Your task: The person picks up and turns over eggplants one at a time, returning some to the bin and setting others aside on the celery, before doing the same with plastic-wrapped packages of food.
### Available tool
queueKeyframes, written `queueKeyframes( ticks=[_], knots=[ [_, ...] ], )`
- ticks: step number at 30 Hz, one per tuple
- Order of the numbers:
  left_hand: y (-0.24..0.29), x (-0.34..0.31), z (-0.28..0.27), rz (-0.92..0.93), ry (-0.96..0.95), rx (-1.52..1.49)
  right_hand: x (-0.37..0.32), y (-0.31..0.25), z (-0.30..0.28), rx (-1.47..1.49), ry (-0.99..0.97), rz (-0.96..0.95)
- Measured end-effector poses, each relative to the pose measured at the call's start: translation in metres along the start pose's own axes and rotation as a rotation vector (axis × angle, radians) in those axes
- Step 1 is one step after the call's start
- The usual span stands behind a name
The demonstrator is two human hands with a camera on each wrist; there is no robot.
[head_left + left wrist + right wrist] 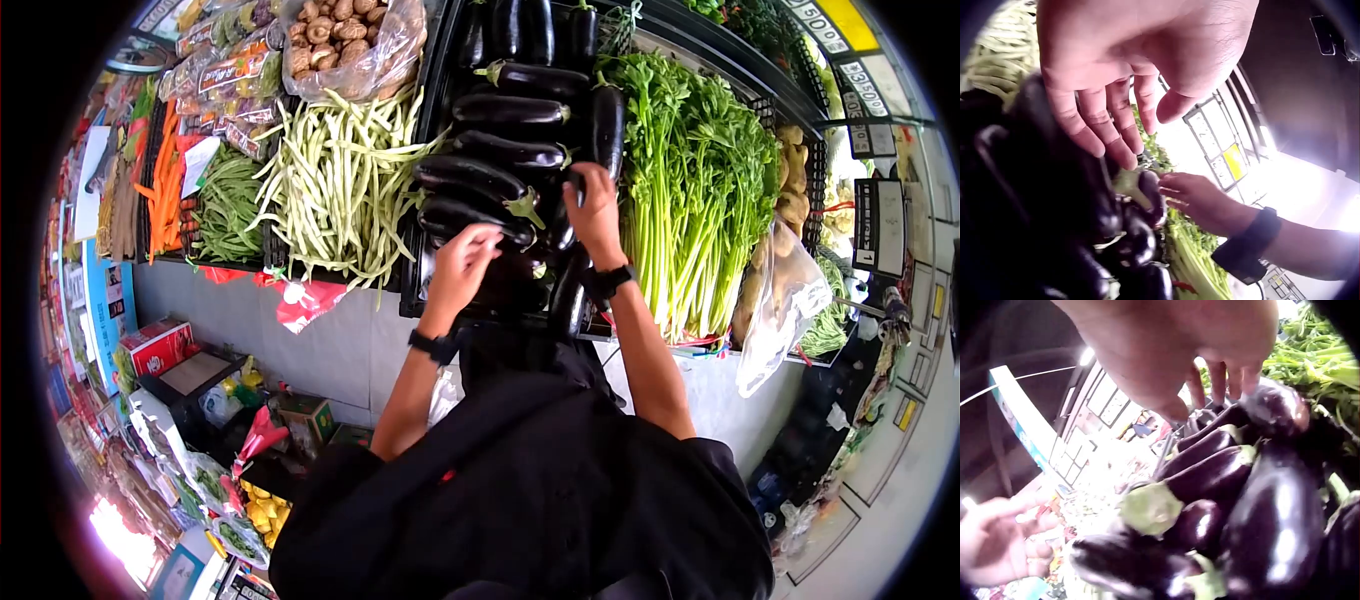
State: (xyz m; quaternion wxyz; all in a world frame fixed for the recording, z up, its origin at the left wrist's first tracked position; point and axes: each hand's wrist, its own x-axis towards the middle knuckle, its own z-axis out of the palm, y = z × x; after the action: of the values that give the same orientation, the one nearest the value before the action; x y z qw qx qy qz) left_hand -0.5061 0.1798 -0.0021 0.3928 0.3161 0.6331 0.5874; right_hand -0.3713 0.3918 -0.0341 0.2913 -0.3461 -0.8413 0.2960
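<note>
Both our left hand (464, 266) and right hand (597, 218) reach over eggplants (512, 109), fingers (1094, 111) apart, seemingly arranging them; the next move likely needs a grip

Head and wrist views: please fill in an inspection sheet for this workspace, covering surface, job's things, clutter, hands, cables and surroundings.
Surface: black crate, its floor mostly hidden by the contents.
Job's things: dark glossy eggplants, several lying crosswise, others lengthwise.
Clutter: clear plastic bag hanging at the display's front right; red plastic below the pale beans.
Left hand: over the eggplants, fingers loosely bent, holding nothing.
Right hand: at the crate's right side, fingers extended close to an eggplant; contact unclear.
Cables: thin pale line overhead in the right wrist view, possibly a cord.
Surroundings: beans left, celery right, price signs beyond.
</note>
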Motion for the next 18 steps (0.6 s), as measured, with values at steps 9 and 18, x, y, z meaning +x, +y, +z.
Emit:
queueKeyframes(
  ticks=[9,18],
  knots=[
    [-0.064,-0.040,-0.092,-0.151,0.112,0.288,-0.047,-0.102,0.069,-0.248,-0.420,-0.275],
    [-0.042,-0.041,-0.108,-0.252,0.122,-0.048,-0.048,-0.107,0.101,-0.549,-0.256,-0.377]
  ],
)
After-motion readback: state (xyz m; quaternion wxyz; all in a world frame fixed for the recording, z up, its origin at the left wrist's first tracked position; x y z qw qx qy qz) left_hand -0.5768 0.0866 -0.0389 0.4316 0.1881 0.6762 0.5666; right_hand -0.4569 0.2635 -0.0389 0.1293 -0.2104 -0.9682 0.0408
